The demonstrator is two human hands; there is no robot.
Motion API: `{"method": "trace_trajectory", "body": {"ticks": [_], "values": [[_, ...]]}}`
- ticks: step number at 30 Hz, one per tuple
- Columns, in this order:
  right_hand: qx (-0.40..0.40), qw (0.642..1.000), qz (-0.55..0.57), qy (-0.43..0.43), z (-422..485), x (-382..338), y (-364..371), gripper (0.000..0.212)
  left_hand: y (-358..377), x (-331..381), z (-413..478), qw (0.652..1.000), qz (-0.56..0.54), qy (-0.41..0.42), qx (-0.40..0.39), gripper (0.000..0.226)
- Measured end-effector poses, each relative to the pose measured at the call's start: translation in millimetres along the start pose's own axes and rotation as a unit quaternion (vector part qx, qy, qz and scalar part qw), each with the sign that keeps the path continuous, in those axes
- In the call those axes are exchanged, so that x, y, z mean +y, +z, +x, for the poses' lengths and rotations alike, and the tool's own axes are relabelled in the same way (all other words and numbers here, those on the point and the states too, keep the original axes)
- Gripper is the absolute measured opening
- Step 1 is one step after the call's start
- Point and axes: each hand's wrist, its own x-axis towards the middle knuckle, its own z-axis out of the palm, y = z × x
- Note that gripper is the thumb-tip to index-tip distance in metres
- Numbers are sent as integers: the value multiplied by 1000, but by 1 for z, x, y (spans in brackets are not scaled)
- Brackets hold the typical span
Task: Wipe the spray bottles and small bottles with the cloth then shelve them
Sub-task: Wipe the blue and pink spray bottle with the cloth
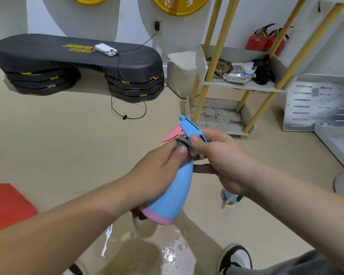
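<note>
- So, where does the left grip sit on the spray bottle?
- Clenched high on its body, thumb pressing the grey cloth against the neck; more cloth seems to hang by the pink base.
- And the bottle itself?
- Held in the air between both hands, over the wet floor. Its long axis runs from the pink base, low and nearest the person, up and away to the blue head; the pink trigger juts to the bottle's left.
- The right grip?
- Closed round the head and neck from the bottle's right side, thumb just behind the trigger. It steadies while the left wipes, I'd judge.
- What does the next move turn on?
- The cloth is at the neck end, so the rest of the body lies down the axis toward the base, and the left grip is the nearer one to sweep it.
- Further right?
- A small bottle sits on the floor just right of the spray bottle's base, partly hidden by the wrist. The shelf rack stands beyond the bottle's head, well apart.
</note>
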Motion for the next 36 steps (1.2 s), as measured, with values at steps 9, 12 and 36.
{"method": "trace_trajectory", "body": {"ticks": [9, 12, 36], "values": [[8, 1000, 7, 21, 2, -1, -3, 25, -8, 15, -1, 983, -112, -144, -20, 25], [43, 999, 2, 30, 4, 1, -1, 23, 10, 18, -13, 985, 166, 38, -3, 18], [-54, 996, 24, 69, 9, 3, -16, 36, -33, 21, 4, 876, -393, -250, -122, 48]]}}
